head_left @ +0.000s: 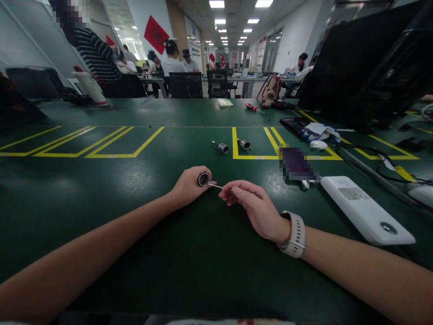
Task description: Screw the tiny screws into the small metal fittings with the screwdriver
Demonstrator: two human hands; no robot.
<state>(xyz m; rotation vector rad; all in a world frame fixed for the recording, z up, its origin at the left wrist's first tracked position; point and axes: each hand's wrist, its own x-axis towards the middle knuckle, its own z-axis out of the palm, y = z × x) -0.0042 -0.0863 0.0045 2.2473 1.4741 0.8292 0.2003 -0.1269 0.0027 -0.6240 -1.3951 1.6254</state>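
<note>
My left hand (188, 186) is closed around a small metal hole saw (203, 179), whose round open end faces me. Between the fingers of my right hand (259, 210) is a thin metal rod (216, 186), probably a hex key; its far end reaches the side of the hole saw, and whether it sits in a hole there I cannot tell. The rod's other end shows partly behind my right fingers. Beyond my hands, a second hole saw (223, 147) lies on its side with its shank to the left. A third hole saw (244, 144) lies inside a yellow-taped outline.
The green table (152, 253) bears yellow tape outlines. To the right are a white power bank (365, 210), a blurred-out phone (297, 163), cables, white-and-blue gloves (320, 132) and a dark monitor (358, 58). A red screwdriver (252, 107) lies farther back. Several people sit or stand beyond.
</note>
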